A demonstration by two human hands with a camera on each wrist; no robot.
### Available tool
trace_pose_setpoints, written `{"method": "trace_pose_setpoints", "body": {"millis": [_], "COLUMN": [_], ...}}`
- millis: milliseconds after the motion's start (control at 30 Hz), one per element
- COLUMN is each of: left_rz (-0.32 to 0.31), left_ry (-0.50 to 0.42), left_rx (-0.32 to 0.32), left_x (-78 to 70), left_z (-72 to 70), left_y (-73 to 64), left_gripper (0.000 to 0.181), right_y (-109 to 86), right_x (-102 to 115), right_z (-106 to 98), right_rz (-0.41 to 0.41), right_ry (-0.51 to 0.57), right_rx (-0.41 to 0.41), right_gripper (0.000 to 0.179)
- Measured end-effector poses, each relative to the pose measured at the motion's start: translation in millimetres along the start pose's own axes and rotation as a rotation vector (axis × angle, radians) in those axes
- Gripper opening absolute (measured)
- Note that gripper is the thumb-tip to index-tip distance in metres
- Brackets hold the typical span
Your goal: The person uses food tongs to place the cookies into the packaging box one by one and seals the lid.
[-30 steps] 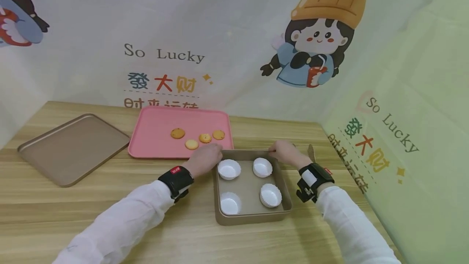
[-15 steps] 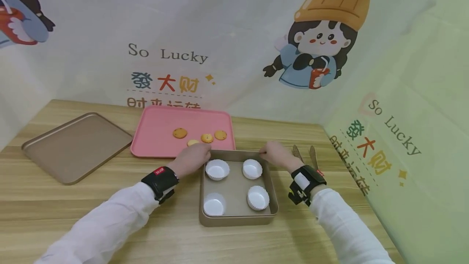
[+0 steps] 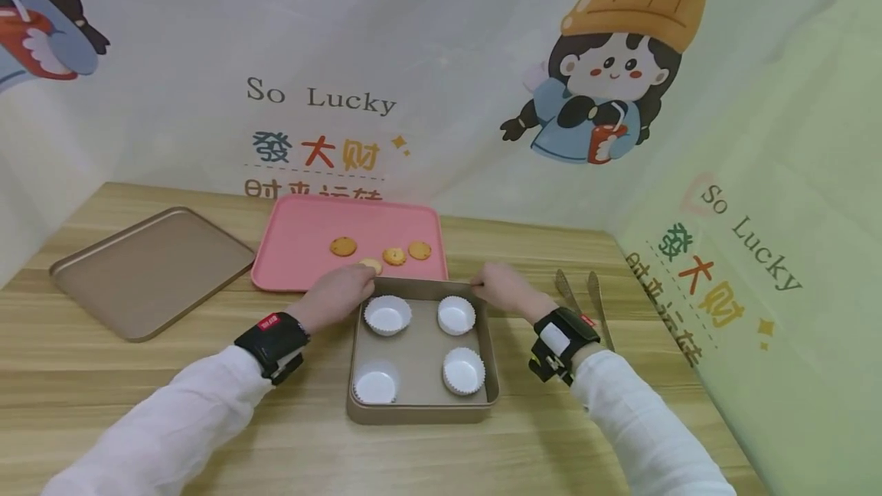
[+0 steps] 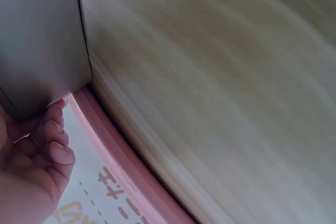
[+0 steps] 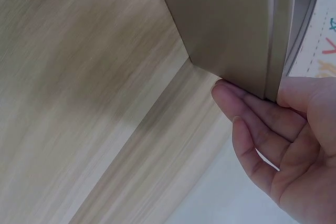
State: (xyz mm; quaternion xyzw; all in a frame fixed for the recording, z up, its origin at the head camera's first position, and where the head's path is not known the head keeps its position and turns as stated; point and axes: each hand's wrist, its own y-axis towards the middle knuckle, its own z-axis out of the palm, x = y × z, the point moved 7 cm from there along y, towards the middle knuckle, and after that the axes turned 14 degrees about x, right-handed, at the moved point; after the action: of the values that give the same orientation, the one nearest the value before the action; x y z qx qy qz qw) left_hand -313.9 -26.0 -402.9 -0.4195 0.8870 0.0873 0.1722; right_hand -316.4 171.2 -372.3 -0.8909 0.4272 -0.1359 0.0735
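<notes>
On the wooden table [image 3: 530, 446], squarely before me, sits the deep brown baking tin [image 3: 422, 414], its far wall just in front of the pink tray [image 3: 296, 247] of biscuits [image 3: 343, 246]. My left hand [image 3: 336, 297] grips the far left corner, fingers curled against the outside of the wall; my right hand [image 3: 508, 288] pinches the far right corner, thumb at the rim and fingers lying along the outer face. I judge the tin to be thin metal: stiff, fairly light, hard to dent, its smooth coating perhaps a little slippery under bare fingertips. The four white pleated cups [image 3: 388, 315] inside look like paper, so I take them to be nearly weightless, soft-sided and easily crushed, and they could slide across the floor of the tin if it tips or jerks. Better, I think, to take hold of the rim at both corners, as I have it, keeping my thumbs clear of the two far cups, which stand close to that wall. With both holds at the far side, the near edge seems likely to sag if lifted, so level, gentle handling suits it.
</notes>
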Motion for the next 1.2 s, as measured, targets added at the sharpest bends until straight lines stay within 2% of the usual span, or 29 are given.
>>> {"method": "trace_pose_setpoints", "body": {"millis": [100, 300, 633, 733, 800, 933, 1000, 1100, 1200], "left_rz": [-0.003, -0.006, -0.032, -0.082, -0.139, -0.225, -0.241, -0.259, -0.256], "left_ry": [-0.011, 0.034, 0.022, -0.013, -0.045, -0.087, -0.097, -0.123, -0.112], "left_rx": [-0.006, -0.034, -0.028, -0.025, -0.021, -0.016, -0.002, 0.019, 0.004], "left_x": [5.8, 10.5, 16.3, 19.9, 22.5, 21.1, 15.5, 6.5, -0.4], "left_z": [-1.6, -8.7, -9.1, -9.1, -9.3, -9.5, -7.8, -4.3, -3.5], "left_y": [-5.6, -14.9, -18.6, -20.8, -23.7, -36.2, -42.9, -53.1, -59.5], "left_gripper": [0.014, 0.014, 0.009, 0.014, 0.02, 0.034, 0.037, 0.034, 0.025], "right_y": [4.6, 11.0, 14.7, 15.2, 14.7, 14.2, 13.5, 10.6, 2.4], "right_x": [4, 11, 16, 16, 16, 15, 11, 1, -11], "right_z": [1, 1, 1, 1, 1, 2, 3, 6, 6], "right_rz": [0.0, -0.012, -0.019, -0.01, -0.009, -0.001, 0.015, 0.04, 0.049], "right_ry": [0.001, 0.011, 0.032, 0.038, 0.033, 0.032, 0.063, 0.153, 0.256], "right_rx": [-0.001, -0.003, 0.006, 0.01, 0.011, 0.02, 0.032, 0.044, 0.043], "right_gripper": [0.032, 0.033, 0.032, 0.031, 0.03, 0.028, 0.027, 0.022, 0.025]}}
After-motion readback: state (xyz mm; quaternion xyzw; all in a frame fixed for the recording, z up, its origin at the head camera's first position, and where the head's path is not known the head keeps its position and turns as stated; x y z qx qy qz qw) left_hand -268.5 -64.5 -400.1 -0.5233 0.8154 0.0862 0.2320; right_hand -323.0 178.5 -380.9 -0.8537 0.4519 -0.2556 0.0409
